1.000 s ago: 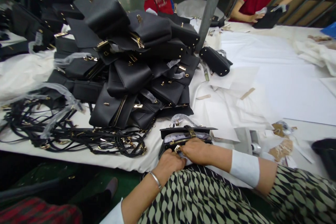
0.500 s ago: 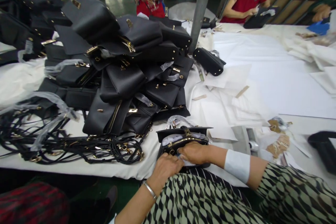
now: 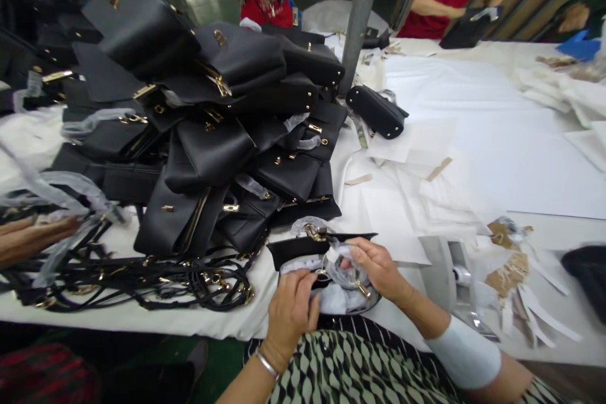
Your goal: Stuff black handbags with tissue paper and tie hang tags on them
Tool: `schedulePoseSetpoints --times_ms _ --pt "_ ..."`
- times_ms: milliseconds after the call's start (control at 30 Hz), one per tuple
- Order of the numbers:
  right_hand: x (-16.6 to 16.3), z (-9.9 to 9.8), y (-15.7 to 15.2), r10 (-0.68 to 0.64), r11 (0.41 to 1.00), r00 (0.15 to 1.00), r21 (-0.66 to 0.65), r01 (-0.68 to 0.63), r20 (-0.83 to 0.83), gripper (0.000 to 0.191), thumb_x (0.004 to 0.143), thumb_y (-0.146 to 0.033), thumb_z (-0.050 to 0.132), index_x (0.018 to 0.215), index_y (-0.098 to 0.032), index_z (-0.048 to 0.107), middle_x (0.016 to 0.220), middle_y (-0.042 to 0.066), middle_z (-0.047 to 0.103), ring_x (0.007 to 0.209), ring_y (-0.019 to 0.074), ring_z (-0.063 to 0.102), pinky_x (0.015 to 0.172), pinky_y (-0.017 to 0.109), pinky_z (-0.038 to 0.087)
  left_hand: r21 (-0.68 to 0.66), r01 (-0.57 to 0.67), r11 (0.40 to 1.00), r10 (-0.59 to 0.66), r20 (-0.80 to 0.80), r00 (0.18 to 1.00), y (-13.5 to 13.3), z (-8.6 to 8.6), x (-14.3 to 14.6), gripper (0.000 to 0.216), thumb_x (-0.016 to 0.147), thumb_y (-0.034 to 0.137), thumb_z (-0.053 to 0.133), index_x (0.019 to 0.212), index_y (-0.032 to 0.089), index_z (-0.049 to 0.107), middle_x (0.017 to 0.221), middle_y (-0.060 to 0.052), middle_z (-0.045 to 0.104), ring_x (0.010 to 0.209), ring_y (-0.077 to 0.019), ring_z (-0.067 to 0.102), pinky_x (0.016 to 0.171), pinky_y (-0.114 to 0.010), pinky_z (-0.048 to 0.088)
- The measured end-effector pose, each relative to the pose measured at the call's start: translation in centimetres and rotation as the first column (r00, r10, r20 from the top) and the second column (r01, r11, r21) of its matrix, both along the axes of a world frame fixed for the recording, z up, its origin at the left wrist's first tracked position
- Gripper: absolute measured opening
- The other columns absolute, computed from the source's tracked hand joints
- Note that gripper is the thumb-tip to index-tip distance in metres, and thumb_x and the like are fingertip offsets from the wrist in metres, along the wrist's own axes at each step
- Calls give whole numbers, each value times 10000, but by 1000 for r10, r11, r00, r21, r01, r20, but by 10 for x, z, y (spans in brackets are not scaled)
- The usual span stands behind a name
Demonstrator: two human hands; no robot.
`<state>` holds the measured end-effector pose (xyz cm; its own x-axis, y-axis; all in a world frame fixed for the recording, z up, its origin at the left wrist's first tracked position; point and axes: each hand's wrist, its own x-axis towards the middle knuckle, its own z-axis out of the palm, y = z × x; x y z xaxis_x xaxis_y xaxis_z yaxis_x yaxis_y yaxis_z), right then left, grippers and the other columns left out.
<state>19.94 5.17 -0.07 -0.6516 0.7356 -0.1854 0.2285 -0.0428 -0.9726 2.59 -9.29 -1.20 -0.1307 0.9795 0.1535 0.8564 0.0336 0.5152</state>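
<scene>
A small black handbag (image 3: pixel 303 247) with gold fittings lies open at the near table edge, white stuffing paper (image 3: pixel 331 298) showing inside. My left hand (image 3: pixel 292 310) grips the bag's near rim. My right hand (image 3: pixel 376 267) pinches a clear plastic wrap (image 3: pixel 341 263) with a gold clasp at the bag's mouth. A big heap of black handbags (image 3: pixel 222 126) rises just behind. Black straps with gold clips (image 3: pixel 132 271) lie tangled to the left.
White paper sheets (image 3: pixel 473 139) cover the table on the right, with brown paper scraps (image 3: pixel 504 262). One lone black bag (image 3: pixel 376 112) lies beside a grey metal post (image 3: pixel 360 12). Two people in red work at the far side. Another person's hand (image 3: pixel 33 237) reaches in at left.
The bag now lies open. My right hand has lifted from the bag's top and pulls plastic wrap out. My left hand moved onto the near rim. A hand appeared at far left.
</scene>
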Motion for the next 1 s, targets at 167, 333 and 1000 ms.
schedulePoseSetpoints --times_ms 167,333,1000 --pt "0 -1 -2 -205 937 967 -317 149 -153 409 883 -543 495 837 -146 583 680 34 609 532 118 507 509 229 434 -421 64 905 -180 -243 953 36 25 2 549 726 332 639 1214 114 509 1176 -171 541 1050 -338 490 900 -503 403" --pt "13 -1 8 -251 867 937 -487 106 -243 467 810 -604 564 678 -156 546 587 16 550 447 96 441 418 207 377 -549 75 832 -226 -212 951 45 33 10 479 783 272 560 1242 142 517 1178 -147 546 1056 -318 491 892 -470 404" --pt "-12 21 13 413 566 789 551 -613 454 343 993 -332 322 1058 -133 593 911 108 657 838 200 579 771 310 432 -605 249 757 -367 -78 927 47 17 7 358 743 313 539 1055 176 651 1194 -160 597 1139 -367 460 908 -538 371"
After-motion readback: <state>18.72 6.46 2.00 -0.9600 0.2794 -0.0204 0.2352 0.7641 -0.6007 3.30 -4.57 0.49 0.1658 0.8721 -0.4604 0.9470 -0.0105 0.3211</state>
